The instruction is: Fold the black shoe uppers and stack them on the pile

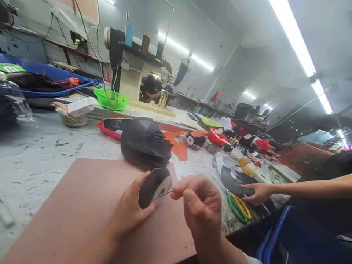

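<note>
My left hand (128, 207) grips a curved black oval piece (152, 182) that looks like leather, thumb below and fingers behind. Its right part is a pale grey patch (165, 185) with a small dark spot on it. My right hand (202, 205) is closed in a pinch just right of the piece. From its fingertips a thin dark strand (167, 193) runs to the lower edge of the patch; whether it is thread or a fine tool I cannot tell. Both hands are above a pinkish-brown board (90, 198). Behind them lies a stack of similar black pieces (145, 141).
Scissors (238, 209) with green and yellow handles lie to the right, near a co-worker's hand (257, 193) holding black material. Orange scraps (177, 143), a red tray (108, 132), a green bowl (112, 101) and a sewing machine (137, 69) stand farther back.
</note>
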Tool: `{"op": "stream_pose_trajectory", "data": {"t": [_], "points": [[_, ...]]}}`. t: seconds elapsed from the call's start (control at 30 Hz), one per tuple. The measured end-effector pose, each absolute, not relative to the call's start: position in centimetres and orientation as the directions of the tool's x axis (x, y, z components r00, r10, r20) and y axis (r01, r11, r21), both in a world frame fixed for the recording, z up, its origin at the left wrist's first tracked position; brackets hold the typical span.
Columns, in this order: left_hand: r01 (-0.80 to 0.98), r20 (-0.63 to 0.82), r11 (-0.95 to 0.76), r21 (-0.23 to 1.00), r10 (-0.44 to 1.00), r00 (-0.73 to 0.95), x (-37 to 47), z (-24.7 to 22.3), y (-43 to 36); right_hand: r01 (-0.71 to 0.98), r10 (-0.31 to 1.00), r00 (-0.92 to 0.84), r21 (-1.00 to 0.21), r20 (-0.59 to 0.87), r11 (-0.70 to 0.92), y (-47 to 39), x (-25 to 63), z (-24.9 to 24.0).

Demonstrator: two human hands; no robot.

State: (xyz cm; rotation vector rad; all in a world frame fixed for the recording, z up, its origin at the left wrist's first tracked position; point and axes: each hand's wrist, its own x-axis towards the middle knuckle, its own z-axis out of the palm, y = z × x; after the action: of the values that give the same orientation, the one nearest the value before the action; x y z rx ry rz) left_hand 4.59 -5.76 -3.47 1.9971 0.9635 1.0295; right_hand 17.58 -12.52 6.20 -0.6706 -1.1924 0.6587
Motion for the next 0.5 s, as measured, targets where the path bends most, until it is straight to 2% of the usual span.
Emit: {"op": "stream_pose_trajectory", "data": {"t": [0.13,0.33,0.43,0.5], "points": [[0.219,0.416,-0.536,0.816,0.806,0.422,4.6,-3.7,-5.7,-0.122,0.710,0.270,-0.709,0.650,0.695,-12.4,18.1,8.7],[0.253,0.463,-0.623,0.740,0.745,0.480,4.7,-4.2,-5.4,-0.102,0.712,0.186,-0.707,0.677,0.700,-13.8,16.7,10.2],[0.248,0.493,-0.673,0.697,0.700,0.516,4.6,-4.5,-5.0,-0.056,0.643,0.256,-0.653,0.722,0.755,-15.2,16.3,11.4],[0.305,0.544,-0.717,0.627,0.683,0.488,4.3,-4.4,-4.9,-0.030,0.573,0.367,-0.607,0.733,0.794,-16.3,16.7,12.8]]}}
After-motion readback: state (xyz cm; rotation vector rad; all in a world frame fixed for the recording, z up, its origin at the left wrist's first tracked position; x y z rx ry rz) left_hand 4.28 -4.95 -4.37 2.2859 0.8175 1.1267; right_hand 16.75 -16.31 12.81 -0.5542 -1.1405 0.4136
